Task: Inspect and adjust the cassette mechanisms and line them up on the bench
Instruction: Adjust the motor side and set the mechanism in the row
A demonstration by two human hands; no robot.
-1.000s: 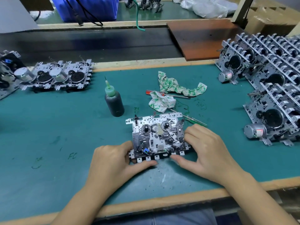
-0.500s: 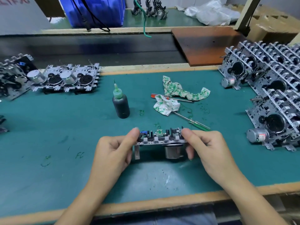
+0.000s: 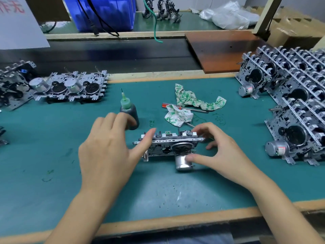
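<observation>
A metal cassette mechanism (image 3: 167, 144) stands on edge at the middle of the green bench mat (image 3: 52, 173), its flywheel and silver motor facing me. My right hand (image 3: 223, 155) pinches it, thumb on the motor and curled fingers over its top right edge. My left hand (image 3: 105, 150) is spread with straight fingers, and only its thumb touches the mechanism's left end. Two finished mechanisms (image 3: 70, 87) lie in a row at the back left. A large stack of mechanisms (image 3: 290, 106) leans at the right.
A dark bottle with a green nozzle (image 3: 131, 112) stands just beyond my left fingers. A green-printed rag (image 3: 197, 100) and a red-handled screwdriver (image 3: 167, 105) lie behind the mechanism. A brown board (image 3: 223, 50) and a blue crate (image 3: 105, 13) sit further back.
The mechanism went from lying flat to standing on edge, then turned so its motor side faces me. My left hand has let go and spread open; my right thumb moved onto the motor.
</observation>
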